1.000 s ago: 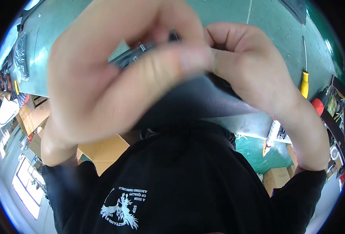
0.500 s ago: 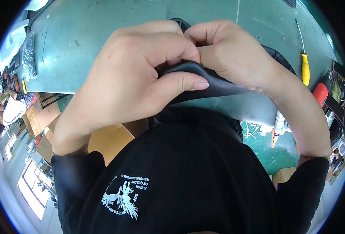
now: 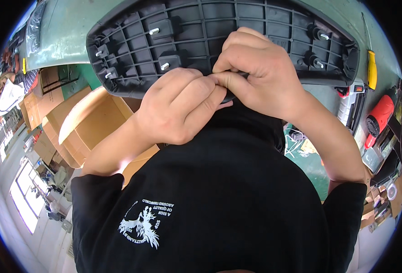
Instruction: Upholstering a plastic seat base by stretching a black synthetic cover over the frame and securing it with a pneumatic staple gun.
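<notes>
A long black seat (image 3: 194,43) shows its ribbed plastic underside, from which several metal studs stick out. Its black cover (image 3: 323,78) wraps over the near rim. At the middle of this rim my left hand (image 3: 180,104) is closed, thumb and fingers pinching the cover's edge. Right beside it my right hand (image 3: 264,75) pinches the same edge, its fingertips meeting those of the left. Between the fingertips the exact fold of the cover is hidden.
The seat is over a green worktop (image 3: 64,38). On the right are a yellow-handled screwdriver (image 3: 372,70), a red heat gun (image 3: 380,116) and a grey and red tool (image 3: 346,107). An open cardboard box (image 3: 98,118) stands at the left, below the worktop.
The seat has tipped so that its ribbed, studded underside now shows; before, mostly a bent black edge was visible. Both hands have come nearer my body, still pinching the cover.
</notes>
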Tool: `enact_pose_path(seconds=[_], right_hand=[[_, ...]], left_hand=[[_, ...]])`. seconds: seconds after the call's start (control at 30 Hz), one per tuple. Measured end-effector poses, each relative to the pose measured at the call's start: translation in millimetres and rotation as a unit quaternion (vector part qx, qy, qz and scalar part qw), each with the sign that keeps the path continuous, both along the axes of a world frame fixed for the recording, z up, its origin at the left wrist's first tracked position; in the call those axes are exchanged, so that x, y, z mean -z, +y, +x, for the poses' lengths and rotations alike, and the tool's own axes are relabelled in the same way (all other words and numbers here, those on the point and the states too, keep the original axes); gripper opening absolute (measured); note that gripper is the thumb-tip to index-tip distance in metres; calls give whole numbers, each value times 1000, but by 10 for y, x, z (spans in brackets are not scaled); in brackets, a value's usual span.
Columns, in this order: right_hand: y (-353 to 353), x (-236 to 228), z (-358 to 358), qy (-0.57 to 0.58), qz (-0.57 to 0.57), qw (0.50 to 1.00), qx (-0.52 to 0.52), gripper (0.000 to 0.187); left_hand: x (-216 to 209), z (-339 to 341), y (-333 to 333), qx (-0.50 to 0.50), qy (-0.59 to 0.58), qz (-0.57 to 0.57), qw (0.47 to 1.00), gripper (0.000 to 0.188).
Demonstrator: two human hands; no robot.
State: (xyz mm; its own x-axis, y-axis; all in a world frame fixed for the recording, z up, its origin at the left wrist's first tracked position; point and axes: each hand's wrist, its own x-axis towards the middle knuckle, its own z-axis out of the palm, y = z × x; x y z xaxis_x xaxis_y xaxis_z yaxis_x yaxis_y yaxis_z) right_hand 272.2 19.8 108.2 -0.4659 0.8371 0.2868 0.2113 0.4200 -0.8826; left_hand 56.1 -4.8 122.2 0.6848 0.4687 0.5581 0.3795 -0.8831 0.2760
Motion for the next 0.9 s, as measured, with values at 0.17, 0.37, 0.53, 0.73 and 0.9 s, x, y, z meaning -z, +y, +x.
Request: enact_pose_path(seconds=[0.17,0.37,0.53,0.73,0.9], right_hand=[[-113,157,-12,-26,103,994,12,20],[-121,300,47,-45,232,972,-6,19],[-186,315,380,24,264,961,79,26],[-599,-76,1236,-223,272,911,217,30],[-912,15,1767,-486,106,759,420,58]], left_hand=[[134,5,-205,-42,32,90,994,21],[390,53,-393,-125,50,189,973,12],[579,-93,-62,-84,55,241,965,11],[600,-88,505,-58,49,273,959,10],[632,17,564,-75,49,283,955,12]])
